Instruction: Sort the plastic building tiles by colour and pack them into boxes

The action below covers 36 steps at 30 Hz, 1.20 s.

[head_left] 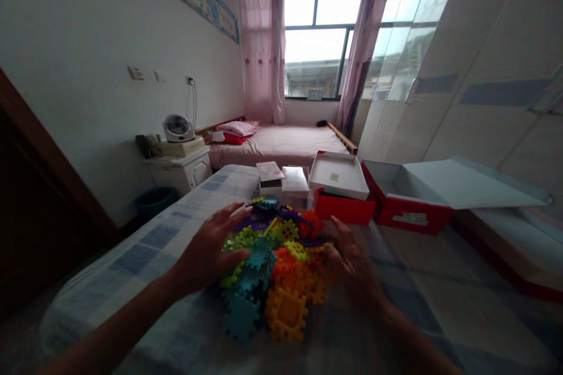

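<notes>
Turquoise, orange, green and purple notched pieces (285,263) lie heaped on a checked cloth (158,240). The left hand (215,243) and right hand (352,261) flank the heap, fingers spread wide; whether either touches a piece, I cannot tell. Beyond the heap stands a red box (343,208), a pale lid (338,173) resting tilted on top.

A checked-cloth table (160,235) bears heaped toothed pieces (287,304) near its middle, with white boxes (295,179) and red boxes (345,209) toward its far edge.
</notes>
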Tool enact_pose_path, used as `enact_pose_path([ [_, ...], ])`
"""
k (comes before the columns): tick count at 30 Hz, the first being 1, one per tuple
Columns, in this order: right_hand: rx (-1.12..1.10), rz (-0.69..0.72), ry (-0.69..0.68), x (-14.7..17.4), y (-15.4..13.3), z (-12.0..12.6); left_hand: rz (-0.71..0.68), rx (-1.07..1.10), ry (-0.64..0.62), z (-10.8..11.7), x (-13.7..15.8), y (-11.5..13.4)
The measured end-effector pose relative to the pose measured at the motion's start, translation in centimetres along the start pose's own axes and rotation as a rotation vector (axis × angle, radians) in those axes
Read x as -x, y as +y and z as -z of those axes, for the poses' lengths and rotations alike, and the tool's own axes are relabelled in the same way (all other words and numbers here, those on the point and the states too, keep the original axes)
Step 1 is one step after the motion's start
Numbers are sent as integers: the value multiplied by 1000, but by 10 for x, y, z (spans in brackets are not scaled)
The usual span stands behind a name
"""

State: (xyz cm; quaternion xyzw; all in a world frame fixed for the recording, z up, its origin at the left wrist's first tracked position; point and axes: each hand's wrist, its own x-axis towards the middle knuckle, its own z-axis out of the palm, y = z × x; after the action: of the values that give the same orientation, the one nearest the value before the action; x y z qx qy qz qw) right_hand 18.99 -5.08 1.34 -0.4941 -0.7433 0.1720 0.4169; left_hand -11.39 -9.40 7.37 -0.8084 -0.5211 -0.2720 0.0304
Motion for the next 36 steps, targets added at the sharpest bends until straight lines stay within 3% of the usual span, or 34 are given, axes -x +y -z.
enact_pose_path([
  [4,134,216,-170,6,-8,7,59,-118,-205,-14,80,-26],
  [7,163,200,-218,7,-5,3,108,-132,-263,-30,94,-18],
  [14,62,73,-197,6,11,-9,49,-48,-122,-62,59,13],
  [21,-129,-80,-115,1,3,-3,-109,-33,6,-74,22,44],
  [27,-175,-123,-20,-7,13,11,-272,-44,-74,-88,-28,88],
  [31,-164,-163,67,-10,23,19,-396,45,-136,-79,-53,104],
  [33,-159,-226,114,-11,23,22,-317,82,-92,-70,-64,86],
  [36,-153,-282,153,-13,18,24,111,7,39,-65,-81,25],
])
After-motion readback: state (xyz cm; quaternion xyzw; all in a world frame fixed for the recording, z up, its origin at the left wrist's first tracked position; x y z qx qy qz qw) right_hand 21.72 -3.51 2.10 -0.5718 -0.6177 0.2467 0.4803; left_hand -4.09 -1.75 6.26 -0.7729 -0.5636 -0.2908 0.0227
